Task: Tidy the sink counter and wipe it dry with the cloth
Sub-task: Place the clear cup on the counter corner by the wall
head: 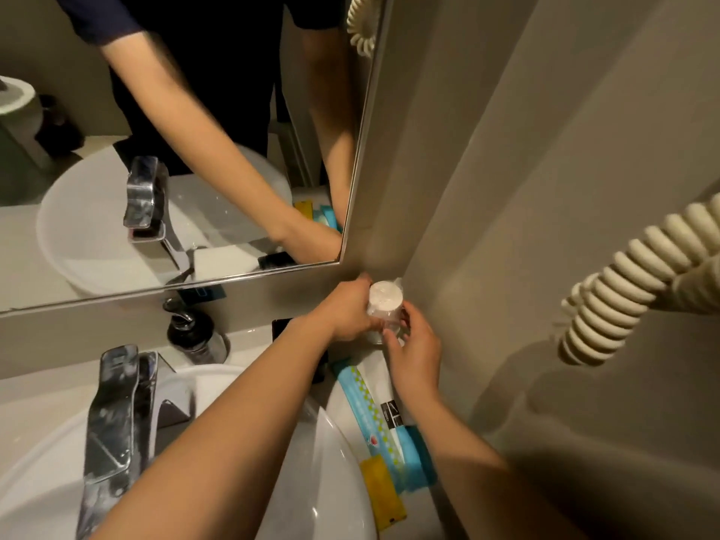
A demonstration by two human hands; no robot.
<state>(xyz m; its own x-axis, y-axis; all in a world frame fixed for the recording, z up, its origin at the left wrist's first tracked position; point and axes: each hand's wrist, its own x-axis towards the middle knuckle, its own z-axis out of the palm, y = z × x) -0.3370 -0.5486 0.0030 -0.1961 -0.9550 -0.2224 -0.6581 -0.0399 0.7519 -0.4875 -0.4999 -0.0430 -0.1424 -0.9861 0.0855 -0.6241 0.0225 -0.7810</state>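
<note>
The corner between mirror (175, 150) and side wall (545, 189) is tight. Packets (374, 415) fill the narrow tabletop (249, 337) strip beside the basin (335, 461); faucet (113, 422) and soap bottle (195, 337) block the left, a coiled cord (623, 286) hangs right.

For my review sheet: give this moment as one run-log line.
stage: tidying | left hand + right hand: both on wrapped cup in back corner | sachets: beside basin | cloth: not seen

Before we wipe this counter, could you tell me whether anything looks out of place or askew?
Yes. The packets lie overlapping in a loose row between the basin and the wall, the yellow one resting on the basin's rim. Both hands, left and right, hold the wrapped cup in the corner. No spill shows.
</note>
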